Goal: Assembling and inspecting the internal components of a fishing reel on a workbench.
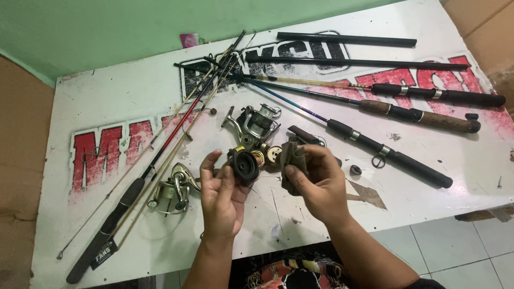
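My left hand [220,192] holds a round black reel spool [243,165] between thumb and fingers, just above the white table [321,214]. A crumpled brown-grey cloth [293,159] is gripped in my right hand [316,184], close to the right of the spool. Right behind both hands lies a partly taken-apart silver spinning reel [254,126] with small round parts [270,155] beside it.
Several fishing rods [407,115] with dark and cork handles fan across the table's right and far side. More thin rods [171,139] run diagonally at left, beside a second silver reel [174,187]. A small black ring [355,170] lies right of my hand. White tiled floor [460,246] shows below.
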